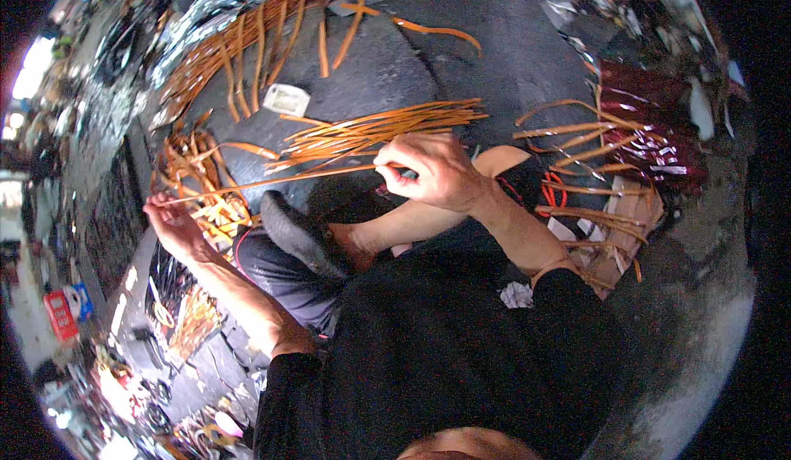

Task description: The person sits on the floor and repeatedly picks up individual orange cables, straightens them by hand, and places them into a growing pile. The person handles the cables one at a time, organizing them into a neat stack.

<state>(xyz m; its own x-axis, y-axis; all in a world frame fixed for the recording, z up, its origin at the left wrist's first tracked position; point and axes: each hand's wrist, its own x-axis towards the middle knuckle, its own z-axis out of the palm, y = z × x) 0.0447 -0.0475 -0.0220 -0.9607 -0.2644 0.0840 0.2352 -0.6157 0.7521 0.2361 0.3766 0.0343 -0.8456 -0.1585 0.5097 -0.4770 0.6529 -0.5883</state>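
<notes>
A long, thin orange-brown strip (284, 182) is stretched between my two hands. At its far left end, my left hand (175, 223) is closed on it with the fingertips. My right hand (437, 168) pinches the other end between thumb and fingers, near the middle of the view. Just beyond the right hand lies a loose bundle of similar strips (371, 130) on the dark floor sheet. A tangled heap of curled strips (206, 163) rests near my left hand. My crossed leg with a dark sock (301, 233) is under the held strip.
A small white box (287, 99) sits beyond the bundle. Farther back, long strips (239, 40) lie beside silvery wrapping (222, 3). On the right are more strips (589, 130), a dark red plastic sheet (647, 122) and cardboard (634, 213). Scraps (189, 324) litter the left side.
</notes>
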